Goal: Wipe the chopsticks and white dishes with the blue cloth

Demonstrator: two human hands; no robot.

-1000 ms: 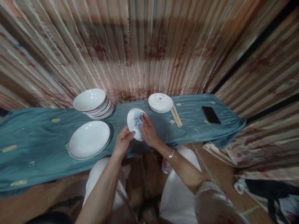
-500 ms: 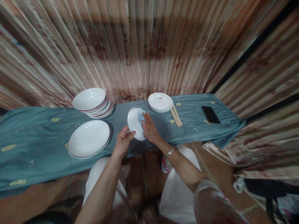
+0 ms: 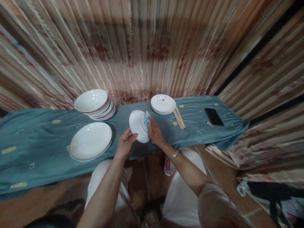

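Observation:
A small white plate point(image 3: 137, 123) is held tilted above the cloth-covered table, its underside with the foot ring seeming to face me. My left hand point(image 3: 125, 142) grips its lower left rim, thumb on the near face. On the plate's right side, my right hand point(image 3: 155, 130) presses a light blue cloth point(image 3: 147, 120), fingers closed around it. Behind and to the right, a stack of small white plates point(image 3: 163, 104) with a flower print stands beside several wooden chopsticks point(image 3: 179, 118).
Stacked white bowls point(image 3: 91, 100) with red rims stand at the back left. Large white plates point(image 3: 91, 141) lie in front of them. A black phone point(image 3: 214, 117) rests at the right on the teal tablecloth point(image 3: 47, 152). A pleated curtain point(image 3: 142, 47) hangs behind.
My right hand and the blue cloth have shifted slightly right across the plate, towards its right edge. My left hand keeps its hold in nearly the same spot.

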